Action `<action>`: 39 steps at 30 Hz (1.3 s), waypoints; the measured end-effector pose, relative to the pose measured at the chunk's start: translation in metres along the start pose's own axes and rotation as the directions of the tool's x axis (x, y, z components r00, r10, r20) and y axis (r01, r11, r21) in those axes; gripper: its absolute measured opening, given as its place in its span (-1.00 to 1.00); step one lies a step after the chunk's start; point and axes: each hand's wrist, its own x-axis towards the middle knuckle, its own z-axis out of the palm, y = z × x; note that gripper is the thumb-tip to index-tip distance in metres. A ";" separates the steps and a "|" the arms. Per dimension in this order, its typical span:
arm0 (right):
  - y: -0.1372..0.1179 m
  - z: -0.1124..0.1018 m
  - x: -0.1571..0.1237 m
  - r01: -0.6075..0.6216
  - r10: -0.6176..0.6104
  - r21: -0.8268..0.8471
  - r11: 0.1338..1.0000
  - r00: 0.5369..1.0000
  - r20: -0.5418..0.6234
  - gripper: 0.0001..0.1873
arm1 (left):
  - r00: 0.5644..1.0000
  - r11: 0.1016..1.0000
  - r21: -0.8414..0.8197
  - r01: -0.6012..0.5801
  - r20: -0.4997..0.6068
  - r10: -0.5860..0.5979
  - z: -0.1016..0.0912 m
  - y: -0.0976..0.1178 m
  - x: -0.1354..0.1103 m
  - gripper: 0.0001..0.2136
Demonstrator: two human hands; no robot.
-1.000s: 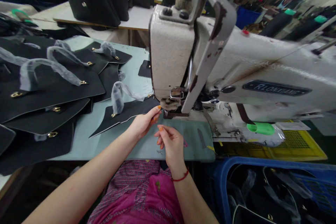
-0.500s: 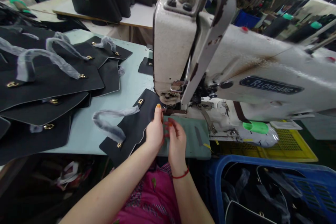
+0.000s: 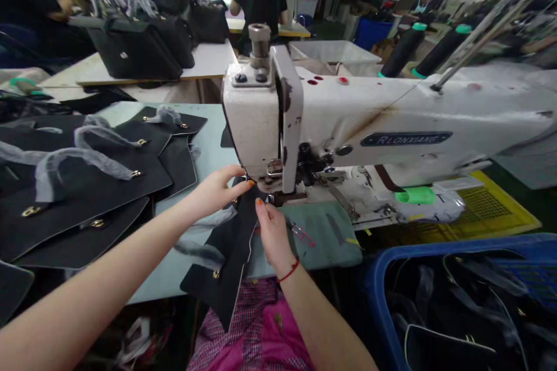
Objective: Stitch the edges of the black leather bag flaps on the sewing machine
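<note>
A black bag panel (image 3: 230, 255) with a wrapped handle and gold rings lies under the head of the white sewing machine (image 3: 331, 122) and hangs over the table's near edge. My left hand (image 3: 215, 188) rests on the panel's far end beside the presser foot, fingers curled on it. My right hand (image 3: 272, 232) pinches the panel's right edge just below the needle area.
Several black panels (image 3: 87, 185) with wrapped handles are stacked on the table at left. Finished black bags (image 3: 134, 46) stand on a white table behind. A blue crate (image 3: 391, 278) with black parts sits at lower right. A person in black stands at the back.
The panel has been turned so its length runs toward me and hangs off the table. My left hand moved up and left to the presser foot. The view lifted.
</note>
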 end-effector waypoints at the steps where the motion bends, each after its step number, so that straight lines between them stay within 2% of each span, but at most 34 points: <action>1: 0.001 0.003 0.000 0.030 -0.032 -0.045 0.999 0.999 -0.043 -0.49 | 0.984 0.996 0.064 -0.067 0.172 0.055 -0.005 -0.007 0.021 -0.67; 3: 0.003 0.006 -0.002 0.063 -0.071 -0.094 0.994 0.994 -0.083 -0.50 | 0.887 0.982 0.053 -0.182 0.440 0.140 -0.005 -0.014 0.050 -0.62; 5: 0.003 0.004 -0.003 0.083 -0.092 -0.116 0.990 0.993 -0.073 -0.50 | 0.811 0.982 -0.048 -0.183 0.557 0.178 0.001 -0.015 0.059 -0.62; 6: 0.002 0.002 -0.004 0.086 -0.094 -0.119 0.989 0.994 -0.058 -0.50 | 0.800 0.985 -0.103 -0.137 0.574 0.172 0.004 -0.015 0.058 -0.62; 7: 0.000 -0.001 -0.004 0.081 -0.087 -0.120 0.989 0.995 -0.044 -0.51 | 0.804 0.985 -0.155 -0.070 0.575 0.148 0.008 -0.016 0.055 -0.63; 10: -0.008 -0.012 -0.003 0.038 -0.039 -0.123 0.992 0.999 -0.005 -0.51 | 0.854 0.947 -0.295 0.128 0.518 0.046 0.017 -0.020 0.039 -0.62; 12: -0.013 -0.019 -0.001 0.016 -0.013 -0.144 0.989 1.000 0.021 -0.52 | 0.884 0.912 -0.358 0.200 0.467 -0.010 0.022 -0.025 0.030 -0.60; 14: -0.016 -0.024 0.001 -0.003 0.012 -0.164 0.986 0.999 0.053 -0.52 | 0.905 0.890 -0.392 0.234 0.423 -0.051 0.027 -0.028 0.024 -0.59; 18: -0.020 -0.032 0.010 -0.075 0.095 -0.158 0.985 0.987 0.129 -0.53 | 0.914 0.875 -0.402 0.270 0.392 -0.102 0.032 -0.026 0.022 -0.61; 22: -0.031 -0.045 0.015 -0.170 0.192 -0.113 0.979 0.953 0.232 -0.59 | 0.935 0.913 -0.335 0.234 0.334 -0.117 0.031 -0.028 0.020 -0.58; 24: -0.037 -0.055 0.008 -0.230 0.242 -0.077 0.970 0.913 0.328 -0.67 | 0.971 0.961 -0.239 0.138 0.225 -0.083 0.030 -0.039 0.009 -0.56; 26: -0.041 -0.067 -0.006 -0.274 0.272 -0.057 0.960 0.864 0.425 -0.76 | 1.000 0.996 -0.085 0.024 0.010 -0.023 0.030 -0.057 -0.012 -0.55; 28: -0.041 -0.074 -0.025 -0.291 0.276 -0.040 0.956 0.845 0.457 -0.77 | 0.978 0.998 0.056 -0.015 -0.207 0.026 0.036 -0.078 -0.044 -0.53; 29: -0.038 -0.076 -0.034 -0.299 0.274 -0.014 0.954 0.852 0.447 -0.76 | 0.967 0.997 0.076 -0.004 -0.252 0.023 0.042 -0.087 -0.062 -0.50; 31: -0.029 -0.074 -0.052 -0.318 0.261 0.087 0.944 0.881 0.394 -0.70 | 0.978 0.999 -0.012 0.032 -0.205 -0.034 0.060 -0.100 -0.095 -0.38; 33: -0.017 -0.066 -0.063 -0.321 0.250 0.188 0.928 0.912 0.325 -0.63 | 0.986 0.991 -0.095 0.094 -0.130 -0.106 0.082 -0.101 -0.117 -0.34; 36: -0.001 -0.053 -0.072 -0.243 0.206 0.165 0.956 0.956 0.210 -0.59 | 0.973 0.935 -0.279 0.220 -0.004 -0.231 0.108 -0.088 -0.123 -0.36; 39: 0.007 -0.049 -0.077 -0.115 0.107 0.057 0.992 0.986 0.127 -0.57 | 0.941 0.831 -0.442 0.339 0.143 -0.308 0.115 -0.075 -0.115 -0.35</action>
